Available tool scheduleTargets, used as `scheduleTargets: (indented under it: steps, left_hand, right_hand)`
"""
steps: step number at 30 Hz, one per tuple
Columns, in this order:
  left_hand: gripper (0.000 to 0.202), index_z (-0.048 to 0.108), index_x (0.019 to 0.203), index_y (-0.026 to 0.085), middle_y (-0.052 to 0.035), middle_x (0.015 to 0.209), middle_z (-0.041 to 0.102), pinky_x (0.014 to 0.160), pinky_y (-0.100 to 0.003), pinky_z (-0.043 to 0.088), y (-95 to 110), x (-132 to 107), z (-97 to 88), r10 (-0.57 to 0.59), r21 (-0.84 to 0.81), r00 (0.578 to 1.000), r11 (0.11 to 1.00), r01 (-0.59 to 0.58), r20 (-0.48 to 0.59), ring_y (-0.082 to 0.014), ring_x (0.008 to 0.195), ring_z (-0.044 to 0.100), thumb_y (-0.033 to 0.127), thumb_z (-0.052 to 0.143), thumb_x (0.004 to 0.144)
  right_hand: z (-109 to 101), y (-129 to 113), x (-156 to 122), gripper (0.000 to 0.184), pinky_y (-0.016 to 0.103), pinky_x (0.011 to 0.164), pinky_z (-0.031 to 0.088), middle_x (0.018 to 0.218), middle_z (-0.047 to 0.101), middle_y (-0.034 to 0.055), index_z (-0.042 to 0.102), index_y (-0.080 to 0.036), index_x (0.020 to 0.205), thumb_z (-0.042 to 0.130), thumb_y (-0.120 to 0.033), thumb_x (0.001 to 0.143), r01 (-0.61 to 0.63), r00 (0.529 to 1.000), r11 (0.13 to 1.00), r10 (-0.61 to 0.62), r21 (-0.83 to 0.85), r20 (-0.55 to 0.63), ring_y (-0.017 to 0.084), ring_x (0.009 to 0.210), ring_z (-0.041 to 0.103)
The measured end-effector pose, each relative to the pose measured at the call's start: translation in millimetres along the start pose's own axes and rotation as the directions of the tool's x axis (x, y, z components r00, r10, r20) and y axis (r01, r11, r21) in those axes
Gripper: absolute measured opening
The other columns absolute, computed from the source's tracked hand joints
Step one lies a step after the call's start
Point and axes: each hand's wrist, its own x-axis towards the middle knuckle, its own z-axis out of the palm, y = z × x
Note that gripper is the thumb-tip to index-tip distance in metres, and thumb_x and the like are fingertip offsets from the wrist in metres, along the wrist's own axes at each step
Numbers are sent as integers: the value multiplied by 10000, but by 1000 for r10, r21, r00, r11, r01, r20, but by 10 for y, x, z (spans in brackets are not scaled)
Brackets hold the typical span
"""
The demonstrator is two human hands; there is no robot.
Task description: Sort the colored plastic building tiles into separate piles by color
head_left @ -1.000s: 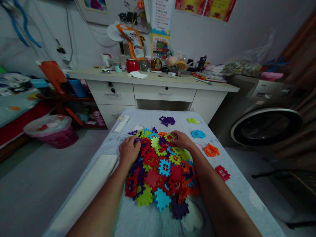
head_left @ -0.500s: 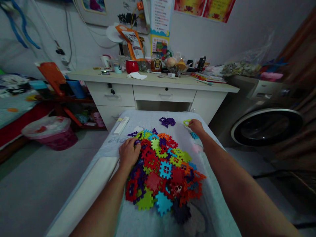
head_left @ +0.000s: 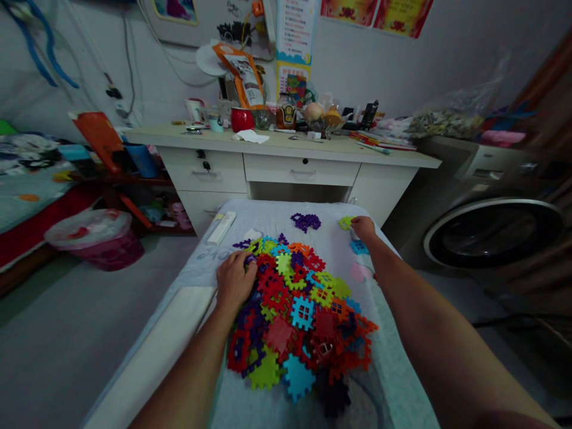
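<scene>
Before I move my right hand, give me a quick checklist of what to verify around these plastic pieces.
1. Right hand at the lime-green pieces, beyond the pile: ok.
2. Right fingers free of any piece: cannot tell, the contact is too small to read.
3. Left hand at the left edge of the mixed pile: ok.
4. Purple cluster apart from the pile: ok.
5. Blue pieces fully in view: not ok, the right hand and wrist hide part.
</scene>
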Motion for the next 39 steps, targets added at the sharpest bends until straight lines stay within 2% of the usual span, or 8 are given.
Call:
scheduleTargets:
  steps: [6, 12, 14, 18, 24, 26, 33, 39]
  left_hand:
    - [355, 654, 1114, 202, -90, 1174, 661, 984, -412, 435, -9, 1, 10, 16, -8, 1000, 1000, -16, -22, -262, 1113, 589, 332, 419, 882]
    - [347, 651, 1104, 209, -85, 1169, 660, 992, -407, 430, -12, -4, 15, 23, -15, 999, 1000, -23, -29, -260, 1111, 588, 338, 420, 878]
    - [339, 644, 1100, 210, -82, 1153, 663, 996, -402, 432, -15, -3, 13, 19, -34, 999, 999, -20, -30, -254, 1106, 592, 339, 427, 874]
    - [339, 612, 1125, 201, -88, 1170, 657, 1015, -408, 427, -30, -2, 16, -6, -94, 1000, 996, 3, -29, -253, 1125, 589, 352, 452, 867]
    - [352, 554, 1166, 215, -84, 1205, 647, 1000, -412, 444, -40, -6, 12, -94, -173, 995, 981, 90, -16, -255, 1149, 591, 377, 497, 858]
    - [351, 536, 1171, 224, -78, 1209, 648, 1004, -410, 445, -43, -5, 12, -102, -196, 995, 976, 96, -22, -250, 1154, 593, 385, 502, 861]
    - [400, 516, 1213, 212, -97, 1237, 639, 1031, -408, 434, -41, -12, 32, -96, -221, 994, 972, 83, -53, -249, 1186, 585, 411, 508, 866]
    - [417, 538, 1221, 191, -113, 1237, 636, 1034, -426, 429, 1, -18, 1, -94, -172, 995, 981, 85, -42, -264, 1184, 579, 404, 496, 865]
  right_hand:
    - [-42, -15, -60, 425, 312, 901, 471, 1123, 699, 166, 718, -103, 1096, 517, -55, 725, 43, 998, 998, -41, 43, -37, 241, 1013, 650]
    - [-46, -371, -417, 362, 319, 938, 463, 1113, 699, 115, 713, -141, 1093, 552, -116, 769, 230, 972, 960, -234, 159, 7, 207, 995, 637]
    - [-26, -588, -605, 290, 306, 891, 480, 1033, 723, 87, 722, -150, 1051, 565, -163, 807, 329, 918, 907, -372, 262, 137, 196, 935, 649]
    - [80, -1044, -921, 247, 279, 879, 483, 1011, 731, 50, 732, -157, 984, 519, -221, 876, 465, 731, 766, -615, 443, 296, 185, 949, 658]
    - [340, -1549, -1023, 336, 317, 1004, 445, 1201, 693, 55, 676, -182, 1169, 492, -187, 888, 480, 640, 723, -676, 497, 366, 195, 1133, 610]
    - [414, -1656, -1011, 360, 309, 989, 455, 1195, 697, 51, 672, -198, 1178, 503, -145, 865, 470, 644, 753, -649, 460, 404, 193, 1114, 617]
    - [528, -1763, -992, 428, 290, 886, 483, 1059, 717, 70, 691, -175, 1091, 597, -2, 711, 406, 743, 837, -536, 368, 401, 191, 943, 637]
    - [445, -1628, -972, 240, 213, 675, 475, 781, 694, 17, 721, -150, 892, 624, -35, 705, 332, 773, 846, -497, 416, 394, 121, 685, 605]
